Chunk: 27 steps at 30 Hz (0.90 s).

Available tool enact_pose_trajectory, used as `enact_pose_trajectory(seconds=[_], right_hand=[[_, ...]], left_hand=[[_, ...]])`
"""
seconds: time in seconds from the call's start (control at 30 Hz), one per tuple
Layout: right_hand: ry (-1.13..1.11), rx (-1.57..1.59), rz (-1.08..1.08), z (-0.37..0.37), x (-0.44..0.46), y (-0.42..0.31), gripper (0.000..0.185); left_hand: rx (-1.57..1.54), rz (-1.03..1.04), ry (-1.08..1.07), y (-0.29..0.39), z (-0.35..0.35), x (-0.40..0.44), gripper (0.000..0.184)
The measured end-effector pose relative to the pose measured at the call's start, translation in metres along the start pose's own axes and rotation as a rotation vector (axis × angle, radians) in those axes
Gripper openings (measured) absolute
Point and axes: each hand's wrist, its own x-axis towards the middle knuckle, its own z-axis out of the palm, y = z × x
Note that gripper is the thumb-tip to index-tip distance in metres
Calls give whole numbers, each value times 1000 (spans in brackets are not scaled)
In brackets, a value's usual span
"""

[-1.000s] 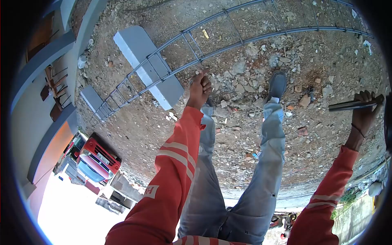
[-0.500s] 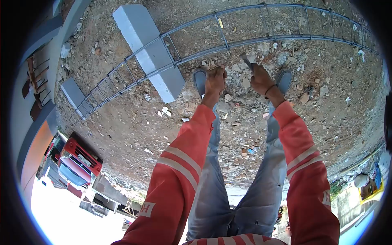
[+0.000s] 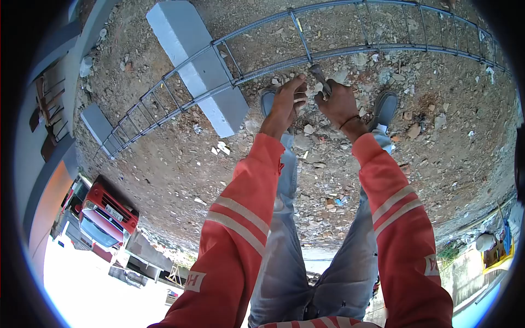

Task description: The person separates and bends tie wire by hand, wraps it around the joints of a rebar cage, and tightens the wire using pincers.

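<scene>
- rubble-strewn ground (image 3: 191,158) outdoors, bare earth scattered with broken stone, chips and pale scraps (image 3: 221,147). strong daylight; view curved and dark at the rim.
- change noted: right hand (image 3: 339,104) has come in from the far side to work close beside left hand (image 3: 283,105). both are in front of the person, just short of the near rail of the frame (image 3: 234,83).
- right hand: closed round a dark tool (image 3: 319,75), its head pointing up and out toward the near rail. contact between tool and rail cannot be told. dark band (image 3: 349,120) at the wrist.
- left hand: fingers bent, thumb side toward the tool, a narrow gap between the hands. whether something thin is pinched there, cannot tell.
- frame: long, ladder-like, two rails with cross bars, running slantwise over the ground ahead of the shoes (image 3: 386,106). it lies across a large grey block (image 3: 188,27) and, toward its left end, a small block (image 3: 96,121).
- both hands are right of the large block, between it and the right shoe's side.
- surroundings: building wall (image 3: 38,188) at left, red vehicle (image 3: 97,195) upside down in view at lower left, yellow item (image 3: 504,263) at the right margin.
</scene>
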Motion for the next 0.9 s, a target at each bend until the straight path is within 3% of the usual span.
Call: enact_pose_trajectory(seconds=[0.07, 0.1, 0.17, 0.2, 0.3, 0.37, 0.43, 0.47, 0.5, 0.57, 0.6, 0.63, 0.67, 0.7, 0.73, 0.77, 0.8, 0.87, 0.9], right_hand=[[-45, 211, 17, 17, 3, 4, 17], [-48, 227, 26, 24, 3, 8, 17], [-578, 1124, 425, 32, 5, 13, 19], [-821, 1621, 505, 24, 0, 18, 18], [-683, 1753, 514, 31, -18, 15, 16], [-628, 1646, 491, 51, -27, 23, 23], [-396, 1289, 457, 49, -47, 9, 24], [-28, 629, 279, 44, -61, -1, 27], [-29, 631, 279, 45, -72, -6, 27], [451, 58, 311, 53, -84, -10, 29], [493, 148, 279, 53, -84, -9, 24], [490, 153, 281, 55, -84, -8, 24], [268, 259, 286, 56, -84, -6, 25], [45, 362, 290, 58, -84, -1, 27], [-358, 871, 555, 68, -79, 8, 26], [-354, 874, 550, 68, -82, 24, 26], [-537, 1185, 584, 53, -83, 34, 26], [-917, 1794, 619, 18, -81, 42, 27], [-917, 1788, 618, 5, -76, 37, 27]], left_hand=[[93, -18, -176, 16, 4, 8, 50], [105, -28, -166, 18, 6, 17, 50], [188, -106, -502, 20, 14, 36, 66], [101, -135, -510, 22, 26, 40, 60], [82, -89, -560, 20, 38, 43, 54], [106, -36, -574, 18, 42, 38, 54], [-26, 58, -491, 8, 44, 40, 47], [-105, 55, -456, 4, 45, 43, 41], [-104, 55, -454, 0, 50, 43, 41], [-168, 169, -265, -10, 62, 42, 39], [-165, 167, -262, -11, 66, 39, 39], [-88, 194, -125, -12, 70, 37, 36], [-11, 215, 12, -12, 72, 34, 34], [-9, 207, 15, -12, 69, 32, 34], [214, 182, 89, -7, 66, 31, 33], [439, 163, 163, 2, 63, 31, 33], [443, 167, 165, 10, 58, 27, 33], [737, 219, 190, 24, 48, 15, 51], [878, 245, 201, 27, 48, 12, 61]])
